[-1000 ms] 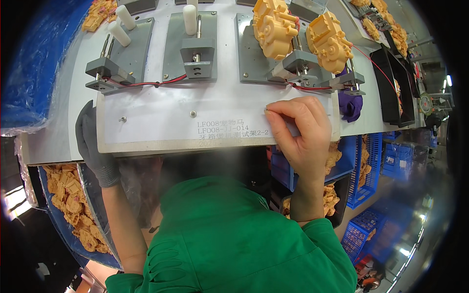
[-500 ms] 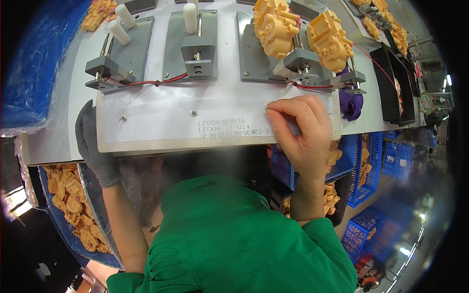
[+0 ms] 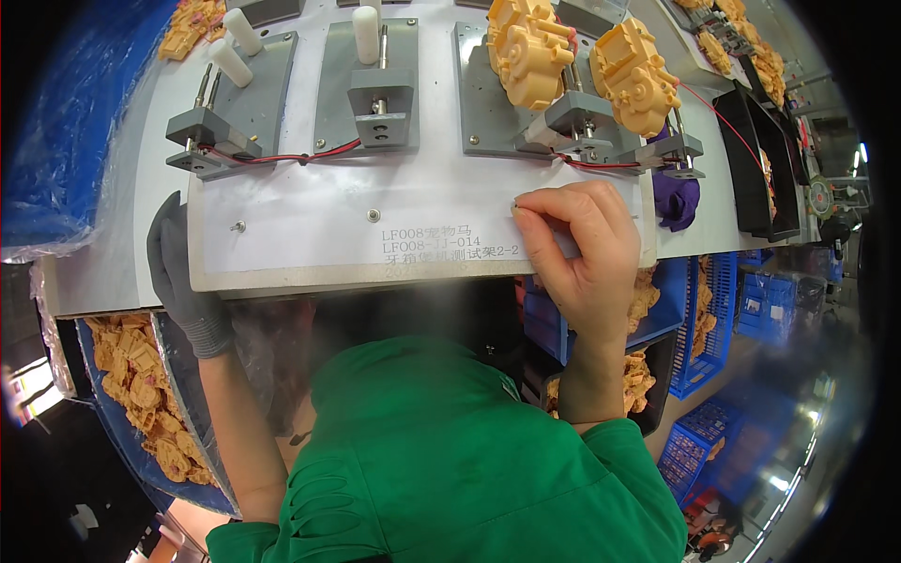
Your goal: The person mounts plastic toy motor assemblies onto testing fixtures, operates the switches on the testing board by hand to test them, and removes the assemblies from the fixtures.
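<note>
My bare right hand (image 3: 587, 249) rests at the right front of the white-topped test board (image 3: 300, 258). Its thumb and forefinger are pinched together over a tiny dark-tipped piece that I cannot make out. My left hand (image 3: 183, 272), in a grey glove, lies along the board's left edge with its fingers stretched out, holding nothing. A small metal toggle switch (image 3: 239, 226) and a round metal fitting (image 3: 374, 216) stick up from the board's front strip. Two yellow plastic gearbox housings, a left one (image 3: 527, 56) and a right one (image 3: 636, 80), sit on the fixtures beyond my right hand.
Grey fixture plates with white posts (image 3: 366, 36) and red and black wires (image 3: 282, 159) stand behind the front strip. A purple cloth (image 3: 678, 199) and a black tray (image 3: 751, 178) lie to the right. Bins of yellow parts (image 3: 141, 394) flank me below the table.
</note>
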